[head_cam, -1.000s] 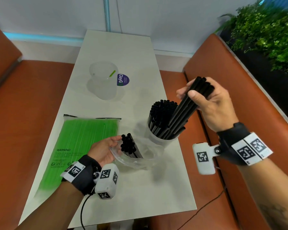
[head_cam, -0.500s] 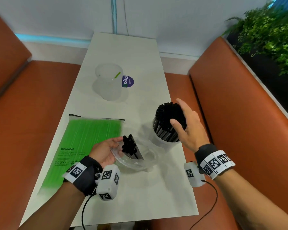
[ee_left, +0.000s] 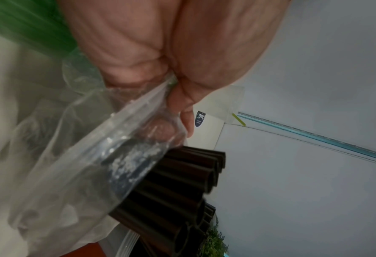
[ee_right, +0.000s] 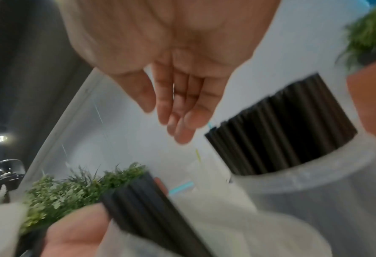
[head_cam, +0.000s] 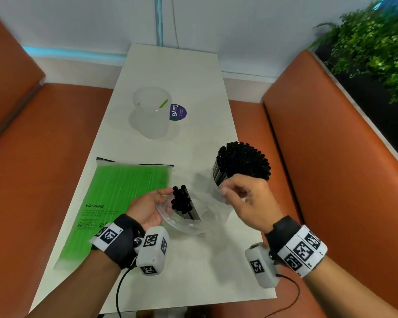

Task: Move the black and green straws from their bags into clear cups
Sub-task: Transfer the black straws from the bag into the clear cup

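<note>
— So, where do the black straws stand?
— Most are upright in the clear plastic cup (head_cam: 216, 191) at the right edge of the white rectangular table (head_cam: 170, 72); that packed bundle of black plastic straws (head_cam: 242, 160) rises well above its rim. A smaller clutch of black straws (head_cam: 182, 200) pokes out of the crumpled clear plastic bag (head_cam: 189, 223) just left of the cup.
— And the hands?
— The left hand (head_cam: 148, 208) pinches the bag's open rim between thumb and fingers, close to the straw ends. The right hand (head_cam: 248, 200) hovers between bag and cup, fingers loosely extended and holding nothing — the right wrist view shows them slack.
— The green ones?
— The flat clear bag of bright green straws (head_cam: 117, 203) lies at the table's left edge, printed with "WARNING". Further back, a second clear plastic cup (head_cam: 151, 115) holds a single green straw (head_cam: 163, 103), beside a round dark-blue sticker (head_cam: 178, 112).
</note>
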